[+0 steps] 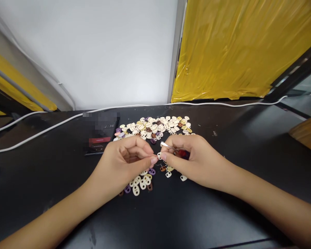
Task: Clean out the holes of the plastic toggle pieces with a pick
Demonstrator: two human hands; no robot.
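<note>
Inside the bench's [155, 218] far edge, right hand [197, 159] grips white piece [159, 156] and tool [181, 153]; left hand's [123, 160] hold unclear; slackness could drop either.

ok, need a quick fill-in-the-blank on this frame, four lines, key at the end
1. The right hand holds a tool with a metal shaft and a ____ handle.
2. In the picture, the phone lies to the ____ of the large pile of pieces.
3. The plastic sheeting at upper right is ____.
4. The cord along the table's back edge is ____.

Missing words: red; left; yellow; white.
</note>
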